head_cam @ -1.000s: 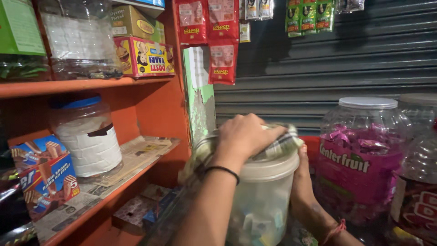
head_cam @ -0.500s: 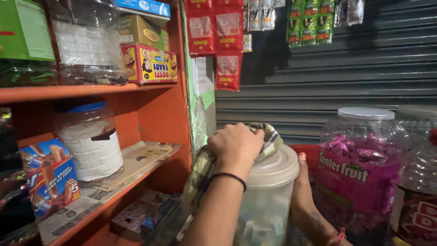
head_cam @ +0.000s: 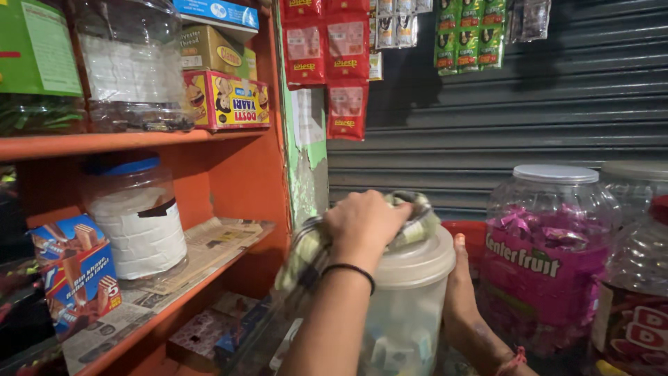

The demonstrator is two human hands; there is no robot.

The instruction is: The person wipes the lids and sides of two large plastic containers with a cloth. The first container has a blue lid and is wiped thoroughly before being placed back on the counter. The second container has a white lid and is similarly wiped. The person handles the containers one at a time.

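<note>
Wiping a jar lid in a shop.
Left hand (head_cam: 365, 223) grips checked green-white cloth (head_cam: 313, 251) on clear plastic jar's white lid (head_cam: 417, 261); right hand (head_cam: 460, 285) flat against jar side, fingers open.

Right of the right hand (head_cam: 463, 292) a sweet jar (head_cam: 550, 257) crowds close (barely a gap); above the left hand (head_cam: 369, 223), open air.

— What sort of place is this?

— A small shop. On the left, orange wooden shelves (head_cam: 139, 143) lined with newspaper carry boxed goods and clear plastic jars.

— Anything else?

— Strips of red sachets (head_cam: 327, 63) and green sachets (head_cam: 470, 35) hang from above, a grey rolled-down metal shutter (head_cam: 557, 104) closes the far side, and a big clear jar of pink-wrapped sweets (head_cam: 546, 257) stands at right.
</note>
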